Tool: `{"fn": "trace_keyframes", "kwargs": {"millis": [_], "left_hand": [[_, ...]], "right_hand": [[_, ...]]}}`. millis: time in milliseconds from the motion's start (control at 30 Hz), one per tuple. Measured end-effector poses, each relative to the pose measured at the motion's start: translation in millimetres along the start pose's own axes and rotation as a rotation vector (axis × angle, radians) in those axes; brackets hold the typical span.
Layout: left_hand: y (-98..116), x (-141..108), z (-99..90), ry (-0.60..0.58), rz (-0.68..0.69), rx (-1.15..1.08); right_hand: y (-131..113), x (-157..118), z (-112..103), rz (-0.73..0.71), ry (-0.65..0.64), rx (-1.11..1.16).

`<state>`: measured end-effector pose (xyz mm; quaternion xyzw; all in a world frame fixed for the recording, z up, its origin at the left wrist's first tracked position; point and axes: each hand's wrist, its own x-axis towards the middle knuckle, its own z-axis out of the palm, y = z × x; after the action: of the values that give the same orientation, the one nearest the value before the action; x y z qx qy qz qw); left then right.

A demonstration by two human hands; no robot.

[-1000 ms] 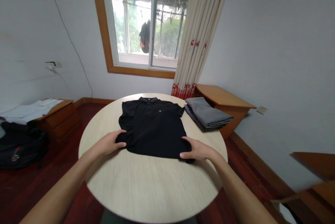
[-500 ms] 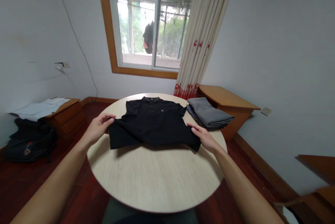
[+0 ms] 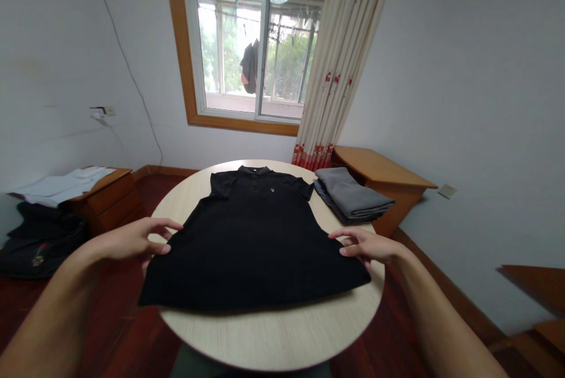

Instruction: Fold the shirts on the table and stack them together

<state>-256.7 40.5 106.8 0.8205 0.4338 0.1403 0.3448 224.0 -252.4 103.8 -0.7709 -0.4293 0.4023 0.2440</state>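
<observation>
A black polo shirt (image 3: 258, 248) lies front side up with its collar at the far side and its hem toward me. A small light logo marks its chest. My left hand (image 3: 143, 239) pinches the shirt's left side edge above the hem, thumb on top and some fingers hidden beneath. At the opposite side edge, my right hand (image 3: 364, 245) grips the cloth in the same way. The lower part is spread wide, and its left hem corner hangs past the rim of the round table (image 3: 265, 342).
Folded grey and dark clothes (image 3: 353, 192) are stacked at the table's right back edge. Behind them stands a wooden desk (image 3: 384, 166). On the left are a low wooden cabinet (image 3: 112, 198) with papers on top and a black bag (image 3: 42, 242). A curtain (image 3: 326, 83) hangs beside the window.
Both hands have moved toward me and apart, drawing the lower shirt out. Its bunched front is now smooth and longer, with the hem nearer me.
</observation>
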Motion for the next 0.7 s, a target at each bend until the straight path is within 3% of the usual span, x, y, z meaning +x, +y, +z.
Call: {"fn": "trace_keyframes", "kwargs": {"millis": [67, 133, 233, 367, 467, 567, 700], "left_hand": [[2, 8, 8.0, -0.157, -0.049, 0.066], [16, 22, 27.1, -0.167, 0.009, 0.174], [51, 48, 74.5, -0.146, 0.213, 0.337], [89, 83, 147.0, -0.149, 0.327, 0.464], [89, 103, 182.4, -0.099, 0.272, 0.572], [69, 115, 190.9, -0.028, 0.223, 0.615], [33, 124, 172.4, 0.037, 0.180, 0.616]], "right_hand": [[-3, 9, 2, 0.099, 0.003, -0.090], [-17, 27, 14, 0.093, 0.121, -0.244], [-55, 64, 51, -0.164, 0.310, -0.537], [-102, 117, 119, -0.403, 0.283, -0.637], [-108, 147, 155, -0.442, 0.250, -0.674], [-92, 165, 162, -0.414, 0.283, -0.667], [-61, 171, 134, -0.279, 0.348, -0.685]]}}
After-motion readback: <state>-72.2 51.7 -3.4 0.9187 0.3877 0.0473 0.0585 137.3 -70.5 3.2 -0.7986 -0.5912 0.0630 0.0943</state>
